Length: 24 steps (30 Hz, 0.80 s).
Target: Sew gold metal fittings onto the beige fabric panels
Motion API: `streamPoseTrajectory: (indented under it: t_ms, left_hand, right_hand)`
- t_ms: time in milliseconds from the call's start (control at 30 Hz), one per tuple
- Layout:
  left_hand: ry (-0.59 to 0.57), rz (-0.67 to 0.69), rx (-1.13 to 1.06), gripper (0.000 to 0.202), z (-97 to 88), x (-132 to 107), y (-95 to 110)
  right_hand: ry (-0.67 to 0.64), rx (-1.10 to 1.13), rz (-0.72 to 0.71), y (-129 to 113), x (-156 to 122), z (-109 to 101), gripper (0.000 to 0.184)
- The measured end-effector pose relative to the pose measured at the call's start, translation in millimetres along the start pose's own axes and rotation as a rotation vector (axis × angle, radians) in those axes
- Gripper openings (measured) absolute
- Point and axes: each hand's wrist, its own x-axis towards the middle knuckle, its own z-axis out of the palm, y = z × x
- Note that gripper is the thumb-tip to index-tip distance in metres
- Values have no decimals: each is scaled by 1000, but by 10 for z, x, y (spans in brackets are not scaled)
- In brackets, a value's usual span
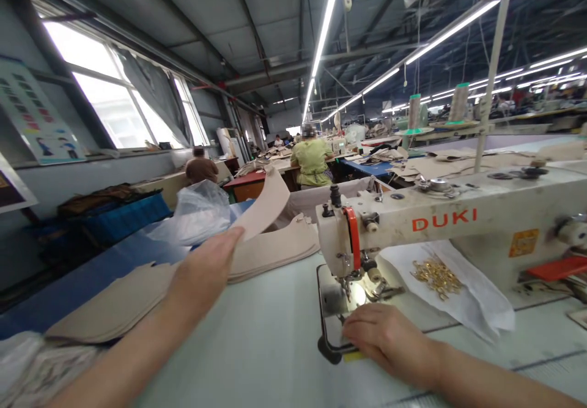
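My left hand (206,267) is closed on one end of a curved beige fabric panel (266,203), which stands up from the fingers, raised over a stack of similar beige panels (275,252). A white sewing machine (440,212) marked DUKI stands on the right, its lamp lighting the needle area. Just in front of the needle, my right hand (389,337) rests low at the plate (332,301), fingers curled together. What lies under those fingers, if anything, is hidden.
Gold-coloured metal hardware (438,276) lies on white paper (486,304) under the machine arm. Another beige stack (110,304) and a clear plastic bag (197,209) are on the left. A person in a yellow-green top (312,160) sits ahead. Thread cones (458,103) stand behind the machine.
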Motion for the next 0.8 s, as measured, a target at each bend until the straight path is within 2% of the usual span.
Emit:
streamPoseTrajectory:
  t_ms: [67,133,233,333,433,500,567,667,800]
  left_hand:
    - [-79,-52,6,44,282,263,136]
    - [-168,-98,0,42,644,350,263]
    - [-260,-162,-3,42,1127,263,379]
    - [-281,-215,5,51,1340,118,427]
    - [-238,-230,35,53,1312,14,464]
    - [-207,-231,67,54,1225,-52,456]
    - [-191,-244,103,53,1097,-133,358]
    - [-163,-356,173,53,812,-281,-42]
    - [-150,-679,246,58,406,-507,-854]
  right_hand:
    - [-14,-19,-3,9,3,7,28]
    - [-27,-46,5,31,9,26,26]
    - [-18,-73,14,73,19,68,25]
    - [-4,-37,-5,81,20,92,27]
    - [-5,22,9,53,8,78,30]
    - [-12,54,25,43,-7,65,32]
    - [-25,71,24,50,-24,61,32]
    - [-38,68,8,71,-42,70,32]
    - [-49,42,20,66,-42,64,32]
